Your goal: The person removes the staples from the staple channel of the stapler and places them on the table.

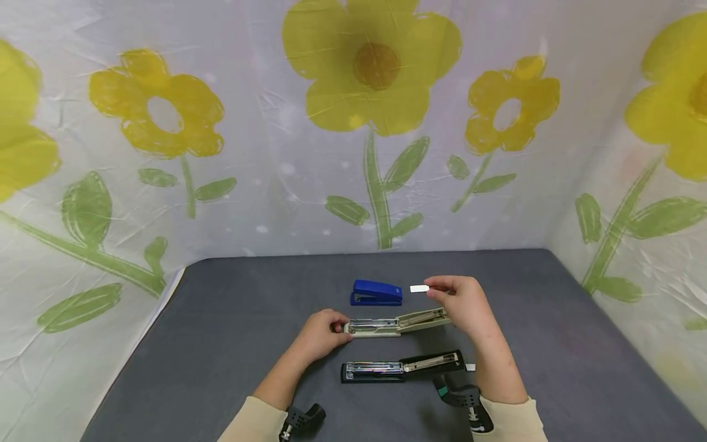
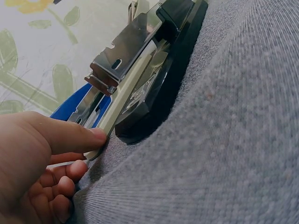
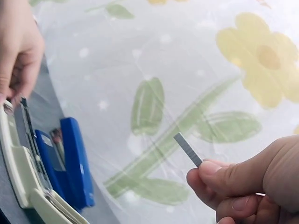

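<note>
My left hand [image 1: 320, 334] pinches the left end of a cream stapler [image 1: 375, 334], which lies opened out flat on the table. In the left wrist view, the thumb presses on that end of the stapler [image 2: 122, 100]. My right hand [image 1: 459, 301] is raised over the stapler's right end and pinches a small strip of staples [image 1: 418, 288] between thumb and fingertips. The strip of staples [image 3: 188, 149] looks grey and straight in the right wrist view. Behind the cream stapler stands a closed-up blue stapler [image 1: 377, 293]. A black stapler [image 1: 372, 372], also opened out, lies in front.
A small white piece [image 1: 470, 367] shows at the right end of the black stapler, partly hidden by the right arm. Grey cloth [image 1: 232, 331] covers the table. A flower-printed curtain [image 1: 265, 184] hangs behind and along both sides.
</note>
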Demonstrator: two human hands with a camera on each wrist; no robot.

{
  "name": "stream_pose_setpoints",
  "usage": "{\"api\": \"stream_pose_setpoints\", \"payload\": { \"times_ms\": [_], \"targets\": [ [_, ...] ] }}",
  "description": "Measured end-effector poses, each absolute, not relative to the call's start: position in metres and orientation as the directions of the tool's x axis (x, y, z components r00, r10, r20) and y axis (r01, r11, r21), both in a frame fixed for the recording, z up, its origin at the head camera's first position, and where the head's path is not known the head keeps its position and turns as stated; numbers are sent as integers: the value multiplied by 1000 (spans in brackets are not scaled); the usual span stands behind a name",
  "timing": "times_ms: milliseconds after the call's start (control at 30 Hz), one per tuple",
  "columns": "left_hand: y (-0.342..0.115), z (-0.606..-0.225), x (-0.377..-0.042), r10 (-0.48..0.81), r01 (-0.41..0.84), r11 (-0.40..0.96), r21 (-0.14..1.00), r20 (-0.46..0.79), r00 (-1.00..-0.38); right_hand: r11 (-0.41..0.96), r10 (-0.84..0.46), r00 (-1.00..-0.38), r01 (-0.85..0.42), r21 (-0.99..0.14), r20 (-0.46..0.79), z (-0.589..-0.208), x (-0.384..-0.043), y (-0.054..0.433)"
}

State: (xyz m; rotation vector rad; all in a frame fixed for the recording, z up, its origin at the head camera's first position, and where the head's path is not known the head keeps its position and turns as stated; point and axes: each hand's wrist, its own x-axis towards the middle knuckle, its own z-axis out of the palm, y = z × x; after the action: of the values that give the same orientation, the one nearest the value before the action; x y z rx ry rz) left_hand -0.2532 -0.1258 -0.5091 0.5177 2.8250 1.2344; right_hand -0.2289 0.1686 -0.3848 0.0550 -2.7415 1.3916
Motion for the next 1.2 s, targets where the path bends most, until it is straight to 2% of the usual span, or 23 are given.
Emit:
{"api": "stream_pose_setpoints", "payload": {
  "times_ms": [433,800,1200],
  "targets": [
    [-124,-511,-252,301,290,628,722,118,-946,610,60,-997,-4,-792,52,-382,-226,205],
    [-124,-508,-253,310,305,627,717,130,-942,594,88,-996,72,-801,-25,-384,-224,238],
    [-126,-509,-253,301,297,629,718,127,-945,572,111,-986,166,-803,-124,-412,-227,282]
  ]
}}
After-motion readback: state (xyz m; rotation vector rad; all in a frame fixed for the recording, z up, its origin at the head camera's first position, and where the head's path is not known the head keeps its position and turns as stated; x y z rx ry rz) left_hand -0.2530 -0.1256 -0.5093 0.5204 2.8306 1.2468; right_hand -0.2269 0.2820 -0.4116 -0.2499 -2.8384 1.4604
